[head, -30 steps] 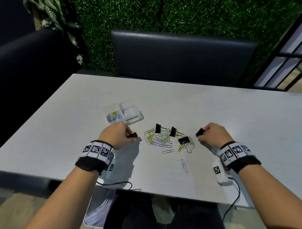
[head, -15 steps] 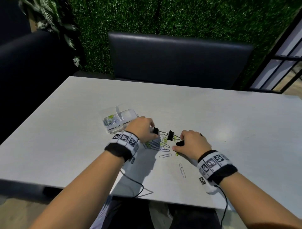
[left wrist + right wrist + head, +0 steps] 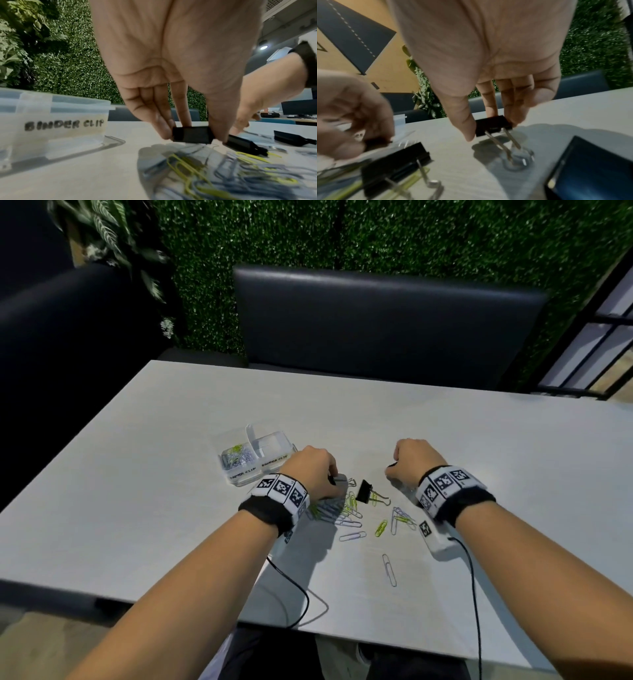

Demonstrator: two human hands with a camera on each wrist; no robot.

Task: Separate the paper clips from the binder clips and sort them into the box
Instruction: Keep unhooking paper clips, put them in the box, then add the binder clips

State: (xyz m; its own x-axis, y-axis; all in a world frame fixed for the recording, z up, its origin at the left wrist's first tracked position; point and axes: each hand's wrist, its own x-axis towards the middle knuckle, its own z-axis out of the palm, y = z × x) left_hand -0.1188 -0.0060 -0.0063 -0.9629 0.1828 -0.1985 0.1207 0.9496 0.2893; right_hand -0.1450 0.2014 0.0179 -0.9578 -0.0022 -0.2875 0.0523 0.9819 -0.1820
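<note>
Two bare hands work over a pale table (image 3: 479, 460), each pinching a black binder clip. The left hand (image 3: 313, 470) grips its binder clip (image 3: 192, 134) between thumb and fingertips, just above the near-left part of the paper clip pile (image 3: 346, 511). The right hand (image 3: 412, 462) pinches a second binder clip (image 3: 493, 125) by its black body, silver handles pointing down toward the tabletop. A third binder clip (image 3: 363, 491) lies loose on the table between the two hands, at the far edge of the pile.

Silver and yellow-green paper clips spread near the wrists; one stray paper clip (image 3: 389, 570) lies alone, nearer the table's front edge. The clear divided box (image 3: 255, 460) sits just left and far of the left hand; its left compartment holds paper clips, its right one bears a label reading BINDER CLIP. Bare tabletop stretches wide to the far side, left and right of the hands. A dark padded seat (image 3: 387, 320) stands beyond the far edge.
</note>
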